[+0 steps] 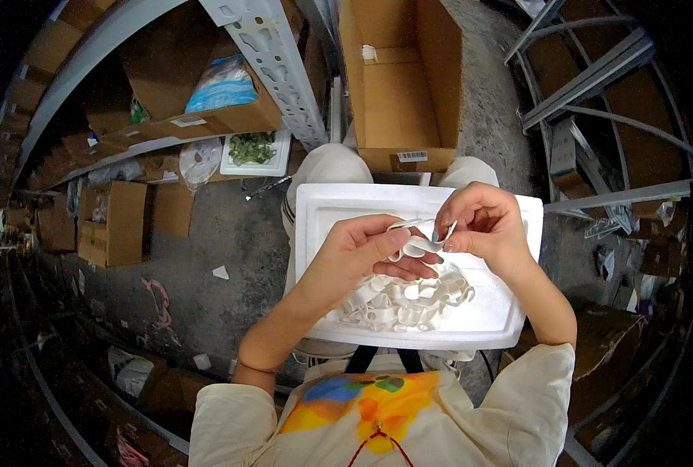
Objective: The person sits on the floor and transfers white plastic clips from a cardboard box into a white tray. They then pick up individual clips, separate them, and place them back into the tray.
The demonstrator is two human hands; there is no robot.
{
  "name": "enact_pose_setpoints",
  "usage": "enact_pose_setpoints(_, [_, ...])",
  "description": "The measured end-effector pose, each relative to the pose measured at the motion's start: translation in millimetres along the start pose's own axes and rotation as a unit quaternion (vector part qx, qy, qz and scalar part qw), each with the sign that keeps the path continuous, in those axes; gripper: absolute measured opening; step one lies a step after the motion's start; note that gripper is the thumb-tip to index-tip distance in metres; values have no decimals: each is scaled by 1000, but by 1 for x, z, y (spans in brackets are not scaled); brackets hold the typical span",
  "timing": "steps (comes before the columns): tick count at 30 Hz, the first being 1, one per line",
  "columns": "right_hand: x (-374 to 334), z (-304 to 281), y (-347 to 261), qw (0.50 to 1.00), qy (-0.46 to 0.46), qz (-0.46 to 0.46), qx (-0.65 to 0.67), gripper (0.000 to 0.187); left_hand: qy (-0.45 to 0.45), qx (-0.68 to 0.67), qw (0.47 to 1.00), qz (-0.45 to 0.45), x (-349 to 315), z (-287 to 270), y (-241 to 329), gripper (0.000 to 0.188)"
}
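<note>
A white foam tray (511,323) rests across my lap. Inside it, toward my body, lies a pile of glossy white band-like loops (405,303). Above the pile, my left hand (362,243) holds several of these white loops (415,247) between its thumb and fingers. From the other side, my right hand (486,222) pinches the end of the same white loops with thumb and fingertips. Whether they are rubber or plastic, I cannot tell.
An open cardboard box (397,101) stands just beyond my knees. Metal shelving (273,70) with cartons rises at the left, and another rack (595,86) at the right. A white tray (284,156) of green pieces sits at the far left. Scraps lie on the concrete floor (230,233).
</note>
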State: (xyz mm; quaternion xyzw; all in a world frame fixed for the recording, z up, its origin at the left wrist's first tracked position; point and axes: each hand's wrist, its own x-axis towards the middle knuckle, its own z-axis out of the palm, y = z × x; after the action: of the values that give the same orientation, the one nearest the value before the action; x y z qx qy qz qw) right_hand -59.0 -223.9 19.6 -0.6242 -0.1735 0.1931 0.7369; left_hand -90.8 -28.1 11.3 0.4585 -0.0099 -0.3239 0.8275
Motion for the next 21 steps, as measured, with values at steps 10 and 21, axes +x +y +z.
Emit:
enact_pose_setpoints(10, [-7, 11, -13, 995, 87, 53, -3, 19, 89, 32, 992, 89, 0, 5, -6, 26])
enact_pose_setpoints(21, [-4, 14, -7, 939, 96, -133, -302, 15, 46, 35, 996, 62, 2, 2, -8, 28])
